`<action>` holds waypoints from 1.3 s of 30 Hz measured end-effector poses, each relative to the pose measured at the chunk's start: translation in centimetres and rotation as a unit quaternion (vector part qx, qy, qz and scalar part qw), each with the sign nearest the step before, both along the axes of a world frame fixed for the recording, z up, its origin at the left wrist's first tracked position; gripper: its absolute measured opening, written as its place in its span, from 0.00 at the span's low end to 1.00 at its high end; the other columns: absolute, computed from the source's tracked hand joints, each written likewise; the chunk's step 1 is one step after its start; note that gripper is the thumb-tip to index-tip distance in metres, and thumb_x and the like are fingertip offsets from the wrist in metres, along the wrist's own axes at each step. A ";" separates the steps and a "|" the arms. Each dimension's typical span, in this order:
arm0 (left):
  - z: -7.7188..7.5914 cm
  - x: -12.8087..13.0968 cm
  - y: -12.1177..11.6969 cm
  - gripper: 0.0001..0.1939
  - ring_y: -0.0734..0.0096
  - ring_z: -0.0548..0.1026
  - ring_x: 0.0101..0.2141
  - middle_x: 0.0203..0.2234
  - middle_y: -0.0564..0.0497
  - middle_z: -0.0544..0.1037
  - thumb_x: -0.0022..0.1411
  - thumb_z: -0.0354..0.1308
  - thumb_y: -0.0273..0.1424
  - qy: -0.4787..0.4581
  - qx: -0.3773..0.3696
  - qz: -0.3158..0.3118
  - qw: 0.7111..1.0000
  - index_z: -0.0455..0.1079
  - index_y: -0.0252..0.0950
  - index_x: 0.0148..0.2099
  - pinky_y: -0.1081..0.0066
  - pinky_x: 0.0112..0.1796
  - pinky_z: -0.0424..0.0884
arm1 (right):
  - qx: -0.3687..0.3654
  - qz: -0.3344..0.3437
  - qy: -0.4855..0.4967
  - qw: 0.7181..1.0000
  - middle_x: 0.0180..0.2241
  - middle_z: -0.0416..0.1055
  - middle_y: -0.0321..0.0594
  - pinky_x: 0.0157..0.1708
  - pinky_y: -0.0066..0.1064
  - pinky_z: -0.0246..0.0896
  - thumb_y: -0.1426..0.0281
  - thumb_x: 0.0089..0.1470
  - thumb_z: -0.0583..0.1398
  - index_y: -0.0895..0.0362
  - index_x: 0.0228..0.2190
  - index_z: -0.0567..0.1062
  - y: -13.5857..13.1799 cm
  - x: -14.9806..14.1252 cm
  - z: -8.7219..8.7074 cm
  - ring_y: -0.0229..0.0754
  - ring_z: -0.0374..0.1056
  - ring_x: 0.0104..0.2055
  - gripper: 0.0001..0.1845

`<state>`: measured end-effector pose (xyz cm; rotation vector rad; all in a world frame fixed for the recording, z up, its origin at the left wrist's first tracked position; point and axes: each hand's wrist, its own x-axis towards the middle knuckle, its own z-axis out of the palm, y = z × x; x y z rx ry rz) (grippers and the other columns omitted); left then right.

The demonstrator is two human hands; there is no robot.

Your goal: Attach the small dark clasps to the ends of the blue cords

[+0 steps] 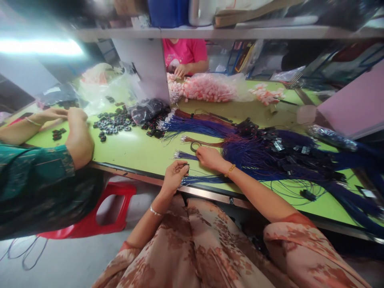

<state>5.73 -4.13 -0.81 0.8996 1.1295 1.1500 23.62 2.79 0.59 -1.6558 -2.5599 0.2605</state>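
Near the table's front edge, my left hand (174,177) is closed, pinching a small black piece (186,165), probably a connector housing. A thin dark wire runs right from about there. My right hand (211,158) has its fingers curled down on a bundle of blue wires (186,155) with bare metal ends pointing left; its fingertips are partly hidden. Touching or close beside those fingers is a black ring (195,147). Behind it lie brown wires (192,140) with metal tips. More blue wires (201,180) stretch along the front edge, under my right wrist.
A large heap of blue wires with black connectors (279,146) covers the right side. Loose black parts (115,122) and a bag of black parts (150,111) lie left. Pink pieces in plastic (213,87) sit behind. Co-workers' hands (76,116) are left and across; a red stool (117,208) stands below.
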 end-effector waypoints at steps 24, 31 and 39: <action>-0.4 1.5 0.0 0.18 0.77 0.71 0.31 0.31 0.52 0.74 0.48 0.68 0.36 -0.122 -0.021 0.026 0.992 0.69 0.35 0.40 0.73 0.36 0.69 | -0.106 0.018 0.469 0.877 0.21 0.64 0.32 0.23 0.25 0.51 0.68 0.46 0.58 0.59 0.24 0.70 -1.7 -2.6 2.2 0.32 0.56 0.23 0.06; -0.7 1.6 0.8 0.13 0.77 0.72 0.31 0.32 0.51 0.75 0.50 0.65 0.29 -0.203 -0.071 0.015 0.976 0.70 0.33 0.39 0.73 0.36 0.70 | -0.037 -0.012 0.410 0.911 0.19 0.59 0.30 0.23 0.24 0.45 0.68 0.47 0.59 0.59 0.26 0.74 -3.6 -0.8 1.1 0.31 0.52 0.22 0.07; -1.0 1.5 1.1 0.07 0.76 0.73 0.30 0.29 0.49 0.75 0.56 0.60 0.25 -0.242 -0.092 0.006 0.966 0.70 0.31 0.40 0.74 0.35 0.69 | 0.022 0.002 0.356 0.934 0.20 0.63 0.31 0.24 0.25 0.46 0.68 0.48 0.59 0.59 0.25 0.73 -4.3 -0.5 0.2 0.31 0.52 0.22 0.07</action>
